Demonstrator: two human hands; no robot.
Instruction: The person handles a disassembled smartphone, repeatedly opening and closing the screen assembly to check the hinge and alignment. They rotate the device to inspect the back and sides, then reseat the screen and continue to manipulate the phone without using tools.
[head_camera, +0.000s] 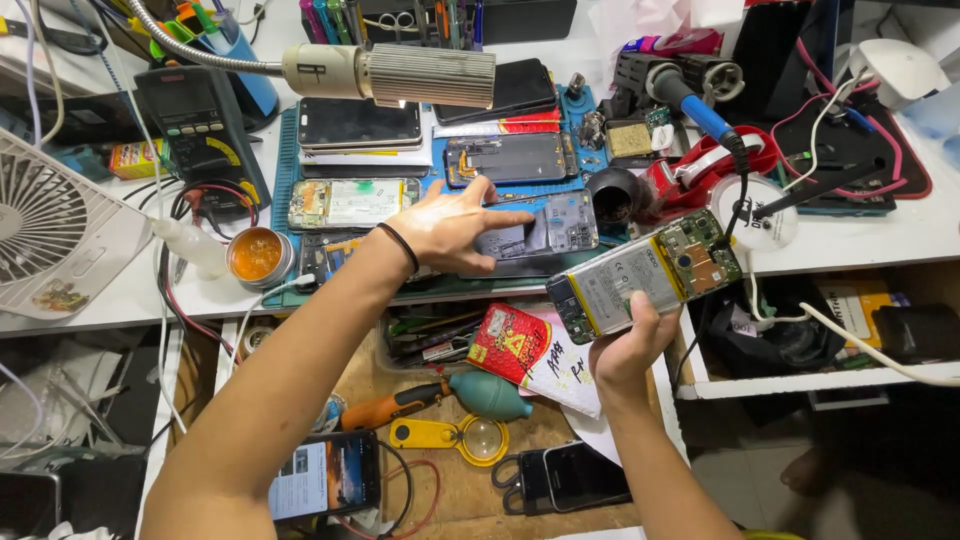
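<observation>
My right hand (628, 345) holds an opened phone (645, 274) from below, with its battery and green circuit board facing up, in front of the bench edge. My left hand (455, 225) reaches over the blue work mat (287, 160), fingers spread, and rests on a transparent phone back panel (545, 230) lying there. A black band sits on that wrist. Beside the panel lies another opened phone body (350, 203).
A lamp head on a flexible arm (400, 72) hangs over the mat. Several phones (360, 122), a multimeter (200, 125), an amber flux tin (258, 255), a white fan (55, 225) and a blue-handled soldering iron (700, 105) crowd the bench. An open drawer holds a magnifier (470, 437) and screwdriver (395, 405).
</observation>
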